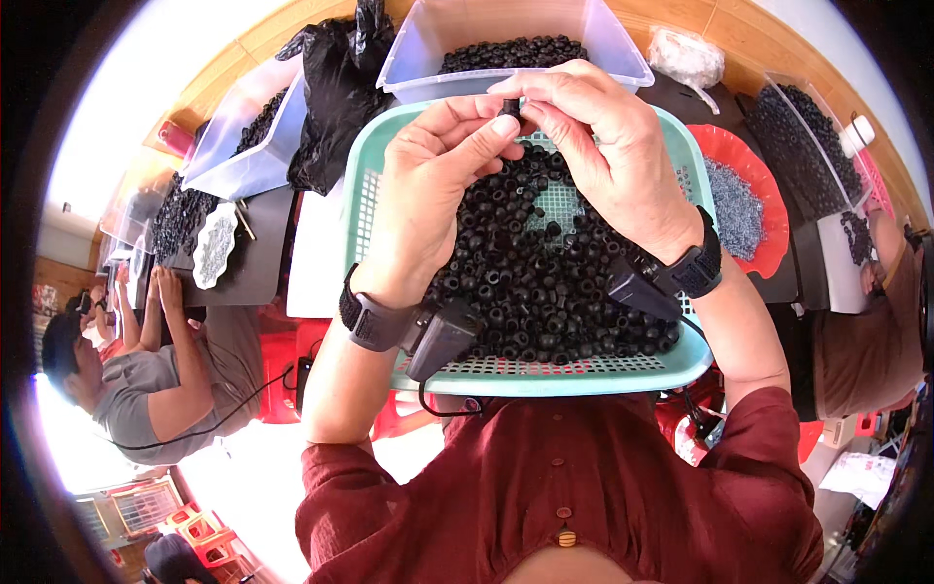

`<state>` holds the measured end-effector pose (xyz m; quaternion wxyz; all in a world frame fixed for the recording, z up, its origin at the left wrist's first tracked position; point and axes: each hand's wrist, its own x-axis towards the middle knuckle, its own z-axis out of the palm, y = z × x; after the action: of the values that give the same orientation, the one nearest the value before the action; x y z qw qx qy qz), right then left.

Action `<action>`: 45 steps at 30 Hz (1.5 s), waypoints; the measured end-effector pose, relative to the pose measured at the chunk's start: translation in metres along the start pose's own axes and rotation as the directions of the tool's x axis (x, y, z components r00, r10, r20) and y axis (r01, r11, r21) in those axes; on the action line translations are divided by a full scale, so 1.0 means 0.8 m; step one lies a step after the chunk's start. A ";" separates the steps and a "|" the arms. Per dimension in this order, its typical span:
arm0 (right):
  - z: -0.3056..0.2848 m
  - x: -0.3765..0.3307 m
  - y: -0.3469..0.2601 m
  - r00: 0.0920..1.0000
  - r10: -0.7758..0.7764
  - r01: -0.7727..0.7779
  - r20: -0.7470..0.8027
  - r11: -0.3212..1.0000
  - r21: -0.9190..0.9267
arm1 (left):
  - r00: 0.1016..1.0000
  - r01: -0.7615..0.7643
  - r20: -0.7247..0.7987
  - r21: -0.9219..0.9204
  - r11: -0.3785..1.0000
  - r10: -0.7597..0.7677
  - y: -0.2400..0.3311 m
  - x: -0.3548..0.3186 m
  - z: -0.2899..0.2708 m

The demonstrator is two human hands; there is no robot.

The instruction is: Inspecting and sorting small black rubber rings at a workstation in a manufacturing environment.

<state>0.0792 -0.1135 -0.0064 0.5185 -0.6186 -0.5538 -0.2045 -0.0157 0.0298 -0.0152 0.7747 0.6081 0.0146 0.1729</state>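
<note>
Above the turquoise plastic basket (700, 355), both hands meet at one small black ring-shaped part (510, 108). My left hand (449, 156) pinches it between thumb and forefinger. From the other side, the thumb and fingers of my right hand (605, 131) close on the same part; their tips partly hide it. Many loose black parts (545, 311), round with open holes, fill the basket beneath, and its perforated bottom shows through a gap near the middle. Each wrist wears a black strap with a small dark device, one strap (375, 321) being on the left.
Behind the basket stands a clear bin (613, 73) of black parts, with a black plastic bag (341, 107) beside it. At right, a red scalloped tray (773, 209) holds small grey-blue pieces. Co-workers sit at both sides, one in a grey shirt (161, 399).
</note>
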 end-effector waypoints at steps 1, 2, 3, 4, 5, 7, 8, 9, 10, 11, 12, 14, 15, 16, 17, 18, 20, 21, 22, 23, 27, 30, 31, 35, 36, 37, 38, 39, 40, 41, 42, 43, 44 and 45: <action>-0.002 0.001 -0.001 1.000 -0.012 0.013 0.016 0.999 -0.029 | 0.999 0.021 0.036 -0.050 0.999 -0.019 0.000 -0.001 0.000; -0.003 0.002 -0.002 0.999 -0.024 0.026 0.032 0.998 -0.058 | 0.997 0.044 0.073 -0.099 0.994 -0.037 0.001 -0.002 -0.001; -0.004 0.003 -0.003 0.999 -0.025 0.027 0.032 0.998 -0.056 | 0.997 0.043 0.071 -0.098 0.994 -0.036 0.001 -0.002 -0.001; -0.004 0.003 -0.003 1.000 -0.019 0.020 0.023 0.999 -0.037 | 0.995 0.063 0.082 -0.128 0.990 -0.053 0.000 -0.001 -0.001; -0.004 0.003 -0.003 1.000 -0.013 0.014 0.015 1.000 -0.018 | 0.993 0.084 0.093 -0.158 0.984 -0.069 -0.001 -0.001 -0.002; -0.005 0.003 -0.003 1.000 -0.001 0.001 0.017 1.000 -0.010 | 0.993 0.086 0.096 -0.158 0.984 -0.071 -0.001 0.000 -0.001; -0.006 0.003 -0.003 1.000 0.011 -0.011 0.018 1.000 -0.003 | 0.992 0.087 0.099 -0.156 0.984 -0.072 -0.001 0.000 -0.001; -0.007 0.003 -0.002 1.000 0.011 -0.011 0.018 1.000 -0.003 | 0.992 0.087 0.099 -0.156 0.984 -0.072 -0.001 0.000 -0.001; -0.007 0.003 0.001 1.000 -0.005 0.005 0.016 1.000 -0.001 | 0.992 0.093 0.099 -0.154 0.984 -0.078 -0.001 0.001 -0.001; -0.007 0.003 0.003 1.000 -0.022 0.022 0.013 1.000 0.000 | 0.991 0.099 0.100 -0.153 0.983 -0.084 -0.001 0.001 -0.001; -0.007 0.003 0.002 1.000 -0.022 0.022 0.013 1.000 0.001 | 0.991 0.098 0.100 -0.152 0.983 -0.084 -0.002 0.001 -0.002; -0.006 0.004 -0.002 0.999 -0.014 0.014 0.036 1.000 -0.001 | 0.993 0.072 0.105 -0.162 0.984 -0.055 -0.006 0.002 -0.004; -0.007 0.004 -0.001 0.999 -0.014 0.014 0.036 1.000 -0.002 | 0.993 0.072 0.106 -0.163 0.984 -0.056 -0.006 0.002 -0.004; -0.007 0.003 0.000 0.999 -0.002 0.002 0.039 1.000 0.002 | 0.992 0.084 0.109 -0.164 0.983 -0.067 -0.006 0.002 -0.004; -0.008 0.003 0.001 0.999 0.010 -0.010 0.042 1.000 0.006 | 0.991 0.096 0.112 -0.165 0.982 -0.078 -0.005 0.002 -0.004; -0.009 0.002 -0.002 0.999 0.010 -0.010 0.042 1.000 0.007 | 0.991 0.096 0.111 -0.165 0.982 -0.078 -0.004 0.002 -0.003; -0.010 0.001 -0.009 0.973 0.216 -0.223 0.076 0.970 0.099 | 0.992 0.106 0.086 -0.188 0.976 -0.092 -0.003 0.001 0.000; -0.010 0.001 -0.009 0.973 0.216 -0.223 0.077 0.970 0.100 | 0.992 0.107 0.085 -0.188 0.976 -0.092 -0.003 0.000 -0.001; -0.011 0.001 -0.009 0.964 0.255 -0.262 0.083 0.961 0.091 | 0.993 0.106 0.078 -0.179 0.978 -0.094 -0.003 0.000 0.000; -0.011 0.001 -0.009 0.952 0.293 -0.300 0.088 0.950 0.082 | 0.993 0.106 0.070 -0.169 0.980 -0.095 -0.003 0.000 0.000; -0.001 -0.006 -0.002 0.979 0.204 -0.204 0.003 0.978 0.040 | 0.997 0.075 0.025 -0.087 0.993 -0.073 -0.007 0.000 0.003; 0.002 -0.007 -0.005 0.978 0.208 -0.208 0.007 0.978 -0.019 | 1.000 0.011 -0.014 -0.051 0.999 -0.011 -0.011 -0.001 0.004; 0.001 -0.007 -0.003 0.977 0.213 -0.213 0.002 0.977 0.023 | 1.000 0.012 -0.011 -0.056 0.998 -0.013 -0.010 -0.001 0.006; -0.002 0.000 -0.003 0.987 0.163 -0.163 0.007 0.984 0.070 | 1.000 -0.008 0.020 -0.063 0.998 0.009 -0.004 -0.002 0.008; -0.003 0.001 -0.004 0.987 0.162 -0.162 0.006 0.984 0.069 | 1.000 -0.009 0.021 -0.062 0.998 0.011 -0.003 -0.003 0.008; -0.005 0.001 -0.003 0.987 0.157 -0.158 0.021 0.985 0.067 | 1.000 0.013 0.006 -0.064 0.998 -0.013 -0.004 -0.003 0.009; -0.007 0.000 -0.002 0.988 0.153 -0.155 0.036 0.986 0.065 | 0.999 0.035 -0.007 -0.067 0.997 -0.036 -0.004 -0.004 0.010; -0.006 0.000 -0.002 0.988 0.154 -0.156 0.034 0.986 0.061 | 0.999 0.036 -0.002 -0.068 0.997 -0.036 -0.005 -0.004 0.010; -0.007 -0.001 -0.001 0.984 0.173 -0.175 0.029 0.979 0.108 | 0.996 0.074 0.056 -0.116 0.990 -0.068 -0.005 -0.003 0.011; -0.008 -0.002 -0.001 0.981 0.193 -0.194 0.025 0.969 0.154 | 0.988 0.116 0.117 -0.162 0.980 -0.097 -0.004 -0.001 0.012; -0.007 -0.003 0.000 0.982 0.187 -0.188 0.022 0.967 0.174 | 0.986 0.119 0.133 -0.166 0.979 -0.097 -0.004 -0.001 0.011; -0.007 -0.002 -0.001 0.979 0.202 -0.205 0.035 0.959 0.197 | 0.982 0.124 0.157 -0.146 0.982 -0.101 -0.002 -0.001 0.008; -0.009 -0.002 -0.002 0.974 0.220 -0.225 0.045 0.951 0.211 | 0.976 0.132 0.189 -0.129 0.983 -0.106 -0.003 0.001 0.006; -0.008 -0.002 -0.002 0.975 0.220 -0.223 0.039 0.960 0.167 | 0.976 0.146 0.178 -0.116 0.982 -0.124 -0.003 0.001 0.003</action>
<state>0.0798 -0.1199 -0.0044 0.5837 -0.6319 -0.5017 -0.0909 -0.0138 0.0275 -0.0168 0.8207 0.5669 -0.0214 0.0680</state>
